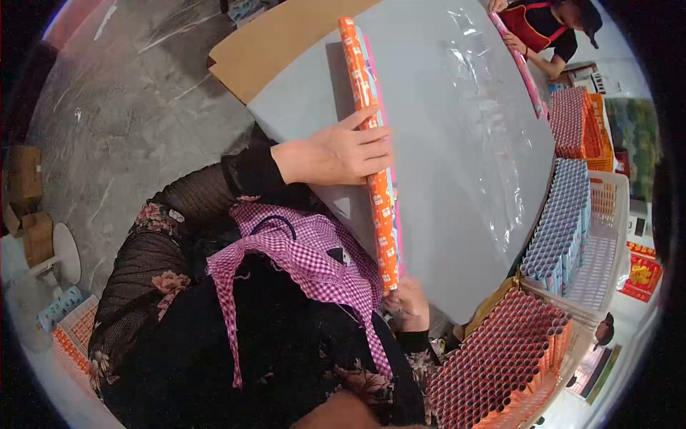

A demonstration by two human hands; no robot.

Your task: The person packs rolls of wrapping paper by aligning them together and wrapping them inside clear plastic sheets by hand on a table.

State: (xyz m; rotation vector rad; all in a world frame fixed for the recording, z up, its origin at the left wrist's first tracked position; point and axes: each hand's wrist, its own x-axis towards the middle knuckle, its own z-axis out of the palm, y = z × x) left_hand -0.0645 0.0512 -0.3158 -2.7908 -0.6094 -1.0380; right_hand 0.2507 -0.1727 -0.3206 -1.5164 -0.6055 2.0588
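Note:
A long roll in orange patterned paper (384, 229) lies along the near part of the grey table, with a pink edge showing along its right side. My left hand (341, 151) rests across the middle of the roll, its fingers spread over the top. At the roll's lower end is my right hand (409, 303), its fingers bent close around that end; what they hold, if anything, is too small to tell.
Clear plastic film (493, 143) lies on the grey table (436, 243). Brown cardboard (268, 50) sits at the far left edge. A co-worker (547, 32) handles a pink roll (525, 71). Crates on the right hold blue tubes (561, 222) and orange tubes (500, 357).

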